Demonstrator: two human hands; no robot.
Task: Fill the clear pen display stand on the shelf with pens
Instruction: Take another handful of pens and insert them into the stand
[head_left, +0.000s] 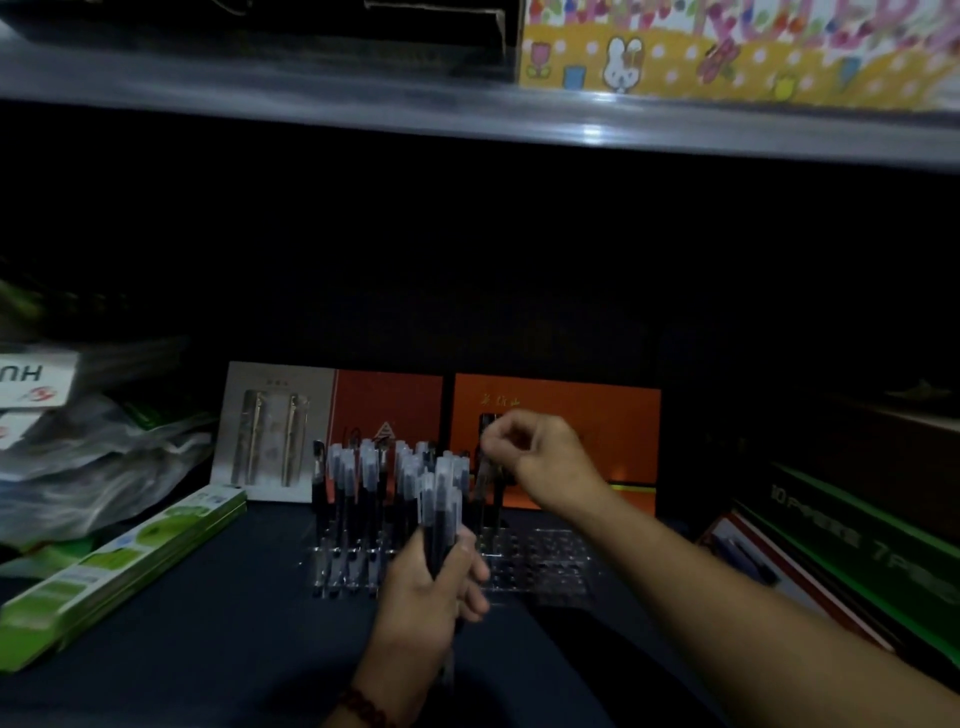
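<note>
Down on the dark shelf (208, 634) the clear pen display stand (545, 569) sat dead centre, and its left half was packed: standing pens (363, 467), caps up, row on row. The right half showed bare holes.

The left hand (431, 592) was low in front of the stand, fingers and thumb curled round a bundle of pens (440, 506) held upright, frosted caps on top. A beaded bracelet (363, 707) ringed that wrist.

The right hand (543, 457) was up and over the stand's middle, fingertips bunched, pinching a single pen (485, 470) near its top, and the pen hung downward just beside the last filled row (its lower end was too dark and blurred to say whether it sat in a hole).

Behind the stand leaned an orange box (582, 410) and, left of it, a grey-and-orange gift box (280, 431) showing two pens. Flat green boxes (124, 561) lay at the left near a crumpled plastic bag (98, 457); more boxes, one green (862, 545), were stacked at the right. On the shelf above stood a colourful box with a rabbit (621, 65).
</note>
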